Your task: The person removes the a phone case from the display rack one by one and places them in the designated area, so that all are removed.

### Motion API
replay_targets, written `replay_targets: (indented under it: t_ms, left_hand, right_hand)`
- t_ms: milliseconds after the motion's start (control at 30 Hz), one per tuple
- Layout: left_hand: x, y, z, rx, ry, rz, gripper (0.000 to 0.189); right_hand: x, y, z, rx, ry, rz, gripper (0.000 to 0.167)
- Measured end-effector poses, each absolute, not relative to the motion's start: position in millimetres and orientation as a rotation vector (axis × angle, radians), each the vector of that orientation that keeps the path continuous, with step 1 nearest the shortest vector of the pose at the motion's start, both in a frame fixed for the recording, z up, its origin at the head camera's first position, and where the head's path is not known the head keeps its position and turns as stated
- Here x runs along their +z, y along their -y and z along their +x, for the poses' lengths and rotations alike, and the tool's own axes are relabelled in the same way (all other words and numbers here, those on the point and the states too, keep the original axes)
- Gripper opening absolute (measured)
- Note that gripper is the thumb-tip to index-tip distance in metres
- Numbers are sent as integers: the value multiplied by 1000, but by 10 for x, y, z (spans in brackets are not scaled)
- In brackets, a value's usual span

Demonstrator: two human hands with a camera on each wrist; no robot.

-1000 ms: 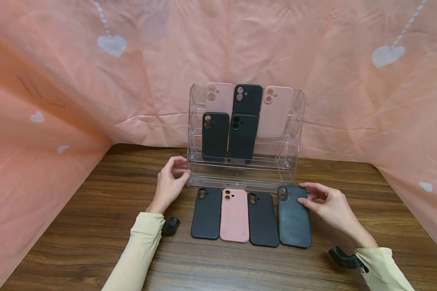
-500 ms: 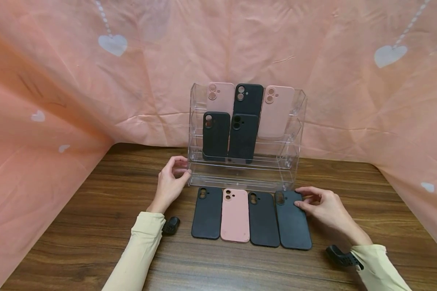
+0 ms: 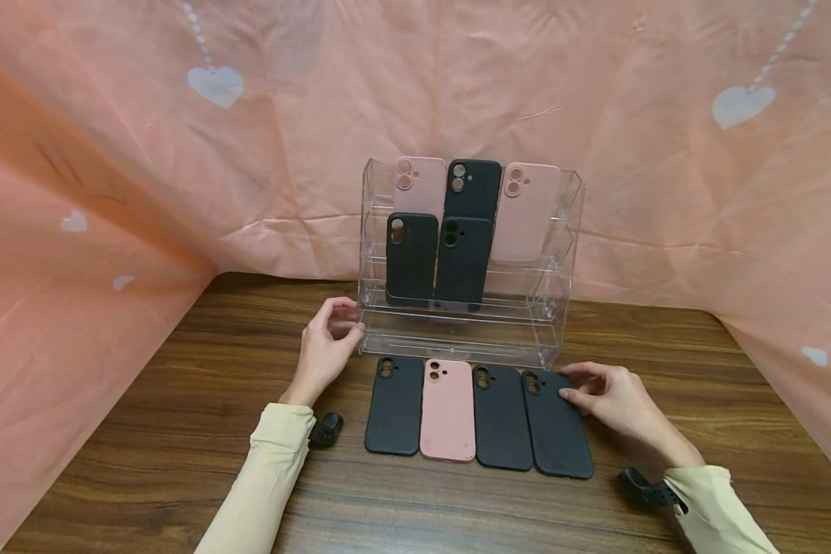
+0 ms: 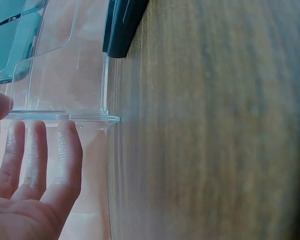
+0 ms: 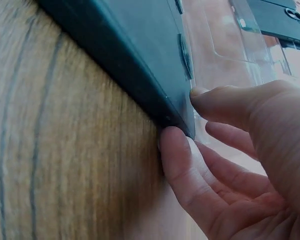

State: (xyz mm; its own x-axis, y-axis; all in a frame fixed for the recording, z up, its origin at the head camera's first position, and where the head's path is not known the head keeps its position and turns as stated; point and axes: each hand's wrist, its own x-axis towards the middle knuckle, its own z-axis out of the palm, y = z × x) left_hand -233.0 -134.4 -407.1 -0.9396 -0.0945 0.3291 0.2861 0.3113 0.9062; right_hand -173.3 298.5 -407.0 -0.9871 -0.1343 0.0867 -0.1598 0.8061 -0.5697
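Note:
A clear stepped display stand (image 3: 450, 338) holds pink and black phone cases upright. At its lower left side, my left hand (image 3: 323, 350) holds the edge, thumb at the front and fingertips (image 4: 67, 132) against the side panel. In front of the stand a row lies on the table: a black phone case (image 3: 394, 408), a pink phone case (image 3: 447, 415), a second black case (image 3: 502, 423) and the rightmost black case (image 3: 561, 431). My right hand (image 3: 619, 404) pinches that last case at its upper right corner, thumb on top and fingers at the edge.
On the stand's upper tiers are a pink case (image 3: 525, 215) at right and two black cases in front, one at left (image 3: 412, 258). Pink cloth (image 3: 305, 154) with white hearts encloses the wooden table (image 3: 180, 431) at the back and sides.
The right hand has drawn the rightmost black case slightly down and left, and it now lies flat, tilted beside its neighbour. The left hand and stand look unchanged.

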Motion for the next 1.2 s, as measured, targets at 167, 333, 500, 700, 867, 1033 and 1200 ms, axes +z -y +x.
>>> replay_targets:
  t_ms: [167,333,500,700,867,1033,1200]
  left_hand:
    - [-4073,1344,-2325,-1646,2269,-180,32]
    - [-4132,1370,-2360,-1638,2264,-193,31]
    - [-4133,1372,-2356,-1645,2262,-197,31]
    - [-4129,1374,-2364,-1634,2262,-198,31]
    - [-4121,1369,-2375,-1614,2276,-194,32]
    - [-4120,1376,-2373,-1607,2286,-189,31]
    - [-4119,1377,-2381,-1613,2294,-188,31]
  right_hand:
    - [-4053,-3004,-1730,967,2953,230,32]
    - [-4000,-3024,-1708,1066,2917,211,31]
    - [-3925,-3038,-1689,1113,2827,223,32]
    - [-3848,-3012,-1697,1105,2658,303,27]
    - [-3776,-2970,-1716,1155,2523,331,26]
    - [-3688,-2925,-1757,1237,2395,407,30]
    - [-3611,-2874,-1789,1291,2307,441,32]
